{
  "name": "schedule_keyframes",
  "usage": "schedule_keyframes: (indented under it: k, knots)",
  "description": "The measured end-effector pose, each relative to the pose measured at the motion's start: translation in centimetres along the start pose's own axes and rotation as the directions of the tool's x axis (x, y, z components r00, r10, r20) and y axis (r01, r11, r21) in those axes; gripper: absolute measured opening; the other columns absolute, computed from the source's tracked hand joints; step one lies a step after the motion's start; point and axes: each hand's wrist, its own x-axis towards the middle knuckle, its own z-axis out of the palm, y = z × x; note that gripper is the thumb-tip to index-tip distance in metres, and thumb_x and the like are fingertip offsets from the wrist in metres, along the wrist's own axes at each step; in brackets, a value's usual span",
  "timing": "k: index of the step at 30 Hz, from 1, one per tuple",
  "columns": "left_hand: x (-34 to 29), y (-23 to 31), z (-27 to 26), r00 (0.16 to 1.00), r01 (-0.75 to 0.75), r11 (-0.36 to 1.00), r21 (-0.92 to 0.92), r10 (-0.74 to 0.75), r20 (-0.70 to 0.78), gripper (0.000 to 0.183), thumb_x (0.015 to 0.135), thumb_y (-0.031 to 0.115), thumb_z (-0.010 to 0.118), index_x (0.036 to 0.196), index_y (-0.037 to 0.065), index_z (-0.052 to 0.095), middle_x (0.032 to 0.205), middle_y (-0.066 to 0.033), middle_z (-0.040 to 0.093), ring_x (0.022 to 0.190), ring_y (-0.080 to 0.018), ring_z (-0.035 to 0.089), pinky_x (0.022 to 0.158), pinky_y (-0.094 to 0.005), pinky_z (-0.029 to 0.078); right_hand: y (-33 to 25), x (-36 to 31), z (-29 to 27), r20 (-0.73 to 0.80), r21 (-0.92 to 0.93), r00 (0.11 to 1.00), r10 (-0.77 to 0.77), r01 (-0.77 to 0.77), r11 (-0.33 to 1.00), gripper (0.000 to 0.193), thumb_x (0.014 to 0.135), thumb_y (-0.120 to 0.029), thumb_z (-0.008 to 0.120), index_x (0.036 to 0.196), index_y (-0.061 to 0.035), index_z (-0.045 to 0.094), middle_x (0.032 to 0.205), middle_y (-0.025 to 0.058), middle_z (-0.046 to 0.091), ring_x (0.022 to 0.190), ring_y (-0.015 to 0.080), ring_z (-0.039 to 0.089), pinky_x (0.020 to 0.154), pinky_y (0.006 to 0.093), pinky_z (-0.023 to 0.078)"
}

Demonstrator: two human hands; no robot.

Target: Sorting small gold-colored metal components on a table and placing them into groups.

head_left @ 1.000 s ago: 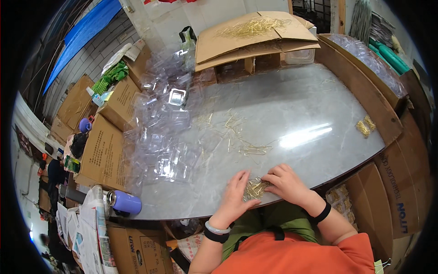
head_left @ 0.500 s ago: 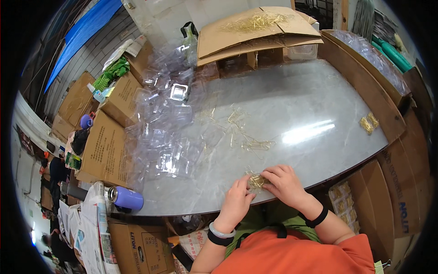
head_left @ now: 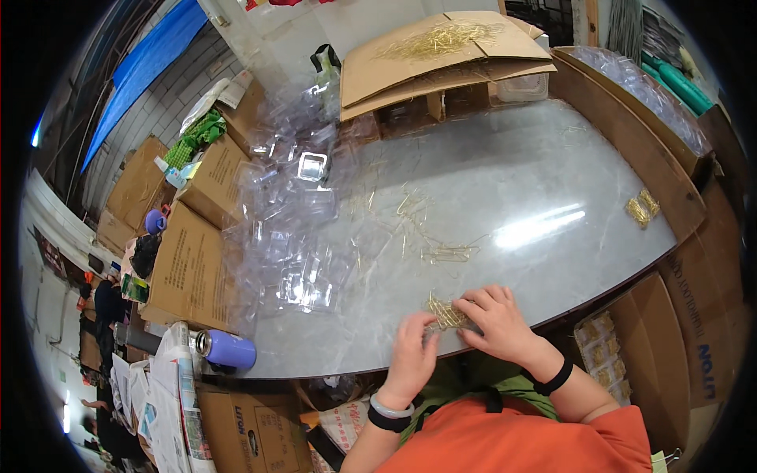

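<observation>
A small bundle of thin gold wire hooks (head_left: 446, 314) is at the near edge of the grey table, between my two hands. My right hand (head_left: 500, 325) has its fingers bent round the bundle's right end, with the thumb below. At the left end, my left hand (head_left: 412, 351) has thumb and fingers parted, the fingertips close beside the wires. Whether those fingertips touch the bundle is hard to tell. Loose gold hooks (head_left: 449, 253) lie scattered farther back on the table. Two gathered gold bundles (head_left: 643, 208) sit by the right edge.
Clear plastic boxes (head_left: 303, 229) pile up on the table's left. At the back, a cardboard sheet (head_left: 438, 59) carries a heap of gold wires. A purple bottle (head_left: 229, 349) lies at the left corner. An open carton (head_left: 643, 347) below right holds packed clear boxes.
My left thumb and fingers have parted and drawn slightly off the bundle's left end. More of the bundle shows now. My right hand stays at its right end.
</observation>
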Motion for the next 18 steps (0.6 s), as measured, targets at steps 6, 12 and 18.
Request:
schedule_keyframes:
  k: [6, 12, 18]
  knots:
    - [1.5, -0.6, -2.0, 0.997, -0.075, 0.903, 0.422, 0.060, 0.049, 0.068, 0.075, 0.023, 0.086, 0.133, 0.001, 0.057, 0.127, -0.0197, 0.058, 0.113, -0.0408, 0.054, 0.100, -0.0456, 0.044, 0.5, 0.3, -0.8, 0.010, 0.065, 0.994, -0.106, 0.106, 0.992, 0.054, 0.084, -0.028, 0.078, 0.129, -0.0061, 0.060, 0.136, 0.0104, 0.059, 0.132, 0.0335, 0.048, 0.113, 0.0508, 0.036]
    - [2.8, -0.3, -0.9, 0.994, -0.095, 0.923, 0.372, 0.065, 0.092, 0.063, 0.073, 0.025, 0.088, 0.126, 0.001, 0.063, 0.117, -0.0168, 0.061, 0.108, -0.0374, 0.056, 0.093, -0.0447, 0.048, 1.0, 0.7, -0.3, 0.063, 0.153, 0.982, -0.179, 0.168, 0.974, 0.050, 0.086, -0.023, 0.075, 0.128, -0.0018, 0.058, 0.137, 0.0140, 0.059, 0.132, 0.0338, 0.053, 0.113, 0.0454, 0.042]
    - [2.0, 1.0, 1.4, 0.995, 0.103, 0.958, 0.269, -0.102, -0.016, 0.056, 0.076, 0.019, 0.087, 0.122, -0.003, 0.063, 0.104, -0.0170, 0.059, 0.095, -0.0349, 0.062, 0.083, -0.0416, 0.052, 0.8, 0.5, -0.4, 0.033, 0.120, 0.986, -0.161, 0.156, 0.980, 0.049, 0.086, -0.022, 0.074, 0.127, 0.0003, 0.058, 0.136, 0.0166, 0.059, 0.130, 0.0348, 0.054, 0.112, 0.0435, 0.044]
